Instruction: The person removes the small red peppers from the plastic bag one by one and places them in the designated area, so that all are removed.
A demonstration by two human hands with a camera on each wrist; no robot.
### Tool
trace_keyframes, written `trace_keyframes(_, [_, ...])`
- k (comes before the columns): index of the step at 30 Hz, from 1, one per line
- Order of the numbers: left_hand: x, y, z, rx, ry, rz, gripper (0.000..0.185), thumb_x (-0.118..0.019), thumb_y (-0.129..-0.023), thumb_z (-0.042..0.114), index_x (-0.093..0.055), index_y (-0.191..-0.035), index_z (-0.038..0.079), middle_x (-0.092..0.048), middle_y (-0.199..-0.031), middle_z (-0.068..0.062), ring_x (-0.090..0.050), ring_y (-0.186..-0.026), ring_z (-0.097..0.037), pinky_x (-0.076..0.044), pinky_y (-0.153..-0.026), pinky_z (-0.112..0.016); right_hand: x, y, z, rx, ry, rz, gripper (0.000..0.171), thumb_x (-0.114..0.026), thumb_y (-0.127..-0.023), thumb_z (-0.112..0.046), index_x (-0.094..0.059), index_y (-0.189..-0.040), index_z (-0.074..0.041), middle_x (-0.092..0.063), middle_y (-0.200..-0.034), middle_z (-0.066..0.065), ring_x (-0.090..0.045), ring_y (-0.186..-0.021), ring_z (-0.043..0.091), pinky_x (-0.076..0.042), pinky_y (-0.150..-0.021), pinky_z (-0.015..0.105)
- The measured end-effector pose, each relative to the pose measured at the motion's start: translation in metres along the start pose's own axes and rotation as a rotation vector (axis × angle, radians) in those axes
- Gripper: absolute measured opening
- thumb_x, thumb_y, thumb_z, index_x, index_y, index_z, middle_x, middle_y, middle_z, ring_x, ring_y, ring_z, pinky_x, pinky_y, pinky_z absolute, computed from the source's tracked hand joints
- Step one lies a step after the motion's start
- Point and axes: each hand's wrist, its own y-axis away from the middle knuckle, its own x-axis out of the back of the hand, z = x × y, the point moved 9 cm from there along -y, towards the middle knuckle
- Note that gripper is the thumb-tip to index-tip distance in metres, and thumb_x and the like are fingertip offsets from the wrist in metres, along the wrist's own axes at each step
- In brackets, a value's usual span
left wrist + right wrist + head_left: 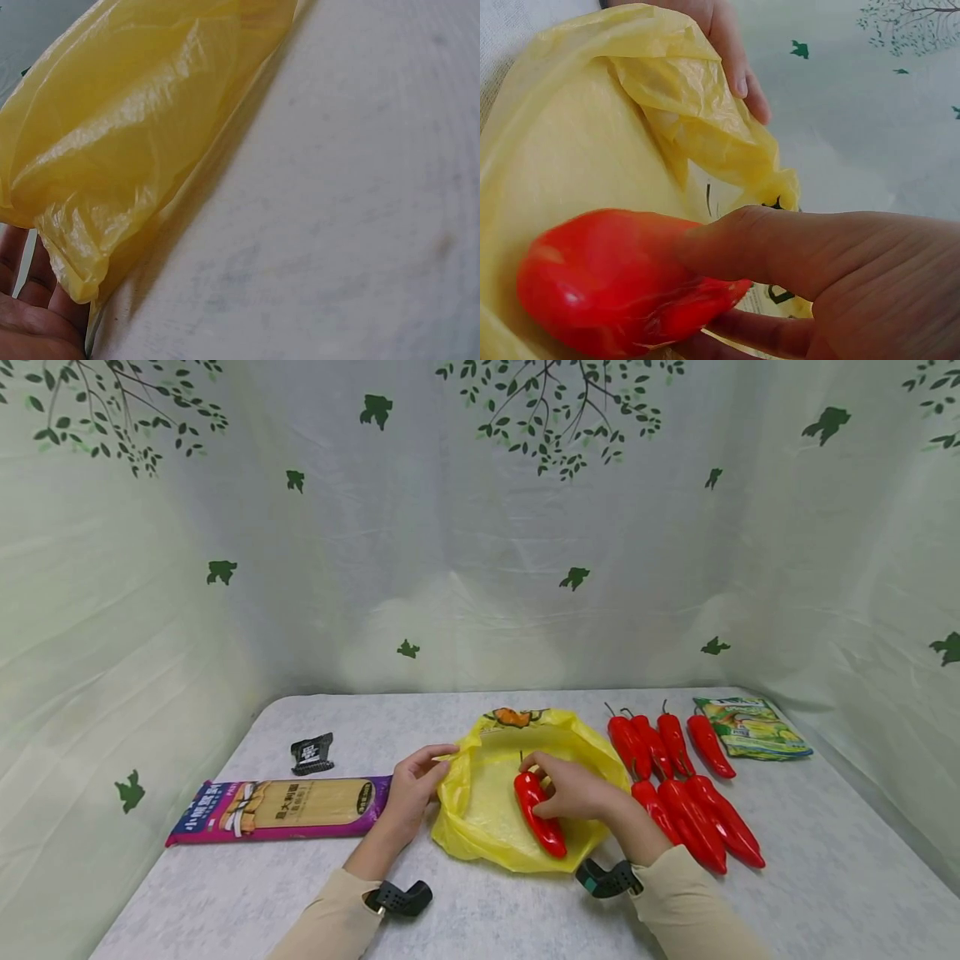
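A yellow plastic bag (491,827) lies with its mouth spread wide, an orange print near its far rim. At its left rim is my left hand (413,785), thumb and fingertips holding the thin plastic; in the left wrist view the hand (41,315) shows partly behind a fold of the bag (127,127). My right hand (573,787) grips a glossy red chili pepper (542,822) over the bag's opening, stem pointing away. In the right wrist view, the thumb lies along the pepper (607,277), with the other fingers partly hidden beneath it.
Several more red peppers (693,822) lie in two rows right of the bag, beside a green-and-yellow packet (753,728). To the left are a purple pack of noodles (300,806) and a small black wrapped packet (311,754). A patterned curtain (480,568) encloses the table (487,918).
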Motion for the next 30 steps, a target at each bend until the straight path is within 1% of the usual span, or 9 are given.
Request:
trace_keyframes(8, [0.001, -0.001, -0.001, 0.015, -0.007, 0.010, 0.031, -0.059, -0.099, 0.011, -0.062, -0.127, -0.002, -0.065, -0.099, -0.002, -0.065, -0.083, -0.011, -0.058, -0.068, -0.024, 0.003, 0.001, -0.006, 0.048, -0.006, 0.020, 0.051, -0.077, -0.082, -0.004, -0.054, -0.125, -0.017, -0.061, -0.121, 0.007, -0.060, -0.097, 0.021, -0.061, -0.081, 0.038])
trace_keyframes(12, [0.000, 0.000, -0.001, 0.010, -0.005, 0.006, 0.031, -0.059, -0.099, 0.011, -0.062, -0.127, -0.002, -0.065, -0.099, -0.002, -0.065, -0.082, -0.011, -0.058, -0.067, -0.023, 0.006, 0.001, -0.008, 0.085, -0.003, 0.036, 0.051, -0.076, -0.083, -0.005, -0.054, -0.126, -0.018, -0.061, -0.121, 0.006, -0.059, -0.100, 0.021, -0.060, -0.082, 0.037])
trace_keyframes(16, [0.000, -0.001, -0.001, 0.001, -0.001, 0.001, 0.032, -0.058, -0.099, 0.010, -0.061, -0.128, -0.003, -0.065, -0.098, -0.002, -0.065, -0.082, -0.010, -0.058, -0.067, -0.023, 0.012, 0.004, -0.012, 0.135, -0.024, 0.048, 0.051, -0.075, -0.085, -0.008, -0.052, -0.130, -0.018, -0.059, -0.126, 0.006, -0.058, -0.106, 0.023, -0.060, -0.083, 0.036])
trace_keyframes(20, [-0.001, -0.001, 0.000, -0.003, -0.003, -0.004, 0.032, -0.058, -0.099, 0.011, -0.061, -0.128, -0.003, -0.066, -0.096, -0.001, -0.065, -0.081, -0.010, -0.058, -0.066, -0.023, 0.023, 0.012, -0.023, 0.221, -0.072, 0.047, 0.050, -0.070, -0.089, -0.008, -0.049, -0.134, -0.015, -0.056, -0.131, 0.009, -0.057, -0.111, 0.027, -0.060, -0.079, 0.035])
trace_keyframes(23, [-0.001, -0.001, 0.001, -0.007, -0.007, -0.010, 0.032, -0.058, -0.099, 0.011, -0.061, -0.128, -0.003, -0.066, -0.096, -0.001, -0.064, -0.081, -0.010, -0.057, -0.065, -0.023, 0.034, 0.018, -0.029, 0.255, -0.097, 0.062, 0.051, -0.069, -0.090, -0.008, -0.050, -0.136, -0.017, -0.055, -0.132, 0.009, -0.055, -0.112, 0.028, -0.061, -0.074, 0.033])
trace_keyframes(26, [-0.001, -0.001, 0.000, -0.004, -0.010, -0.010, 0.032, -0.058, -0.099, 0.010, -0.061, -0.128, -0.003, -0.066, -0.096, -0.001, -0.064, -0.080, -0.010, -0.057, -0.064, -0.022, 0.045, 0.024, -0.032, 0.256, -0.107, 0.084, 0.052, -0.070, -0.090, -0.007, -0.051, -0.136, -0.020, -0.056, -0.131, 0.006, -0.054, -0.113, 0.028, -0.061, -0.073, 0.033])
trace_keyframes(30, [0.000, -0.001, -0.001, 0.005, -0.012, -0.004, 0.031, -0.057, -0.099, 0.010, -0.061, -0.128, -0.002, -0.065, -0.096, -0.001, -0.063, -0.079, -0.010, -0.057, -0.064, -0.022, 0.057, 0.031, -0.032, 0.238, -0.122, 0.106, 0.055, -0.071, -0.089, -0.008, -0.050, -0.137, -0.024, -0.055, -0.133, 0.004, -0.054, -0.116, 0.029, -0.061, -0.078, 0.036])
